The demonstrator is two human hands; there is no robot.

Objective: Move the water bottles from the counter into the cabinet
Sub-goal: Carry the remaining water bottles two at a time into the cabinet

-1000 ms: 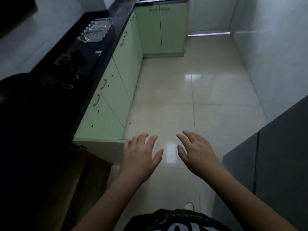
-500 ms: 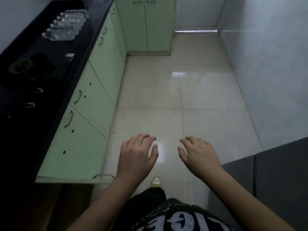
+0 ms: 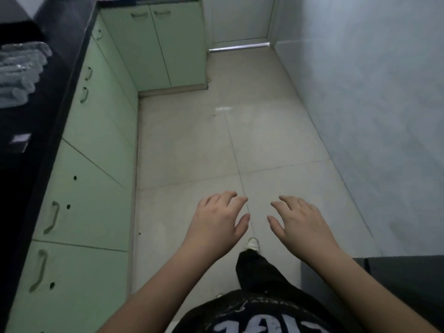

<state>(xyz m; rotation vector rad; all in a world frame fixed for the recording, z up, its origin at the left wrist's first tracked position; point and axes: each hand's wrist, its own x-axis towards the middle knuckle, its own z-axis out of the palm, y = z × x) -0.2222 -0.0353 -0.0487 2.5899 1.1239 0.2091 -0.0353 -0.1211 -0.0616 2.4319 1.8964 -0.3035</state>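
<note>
Walking forward has brought the water bottles [image 3: 20, 73] closer, lying together on the worktop [image 3: 60, 75] at my left. Left hand [image 3: 219, 224] and right hand [image 3: 299, 224] hang with a wide, empty grip; I should turn left and take one bottle by its middle.

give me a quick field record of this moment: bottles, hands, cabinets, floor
bottles: water bottles lying in a row on the dark counter, far left, none picked up
left hand: open, empty, held over the floor
right hand: open, empty, beside the left, apart from it
cabinets: green cabinet doors under the counter, all that show are closed
floor: pale tiles, one shoe stepping forward
progress: no bottle moved yet
</note>
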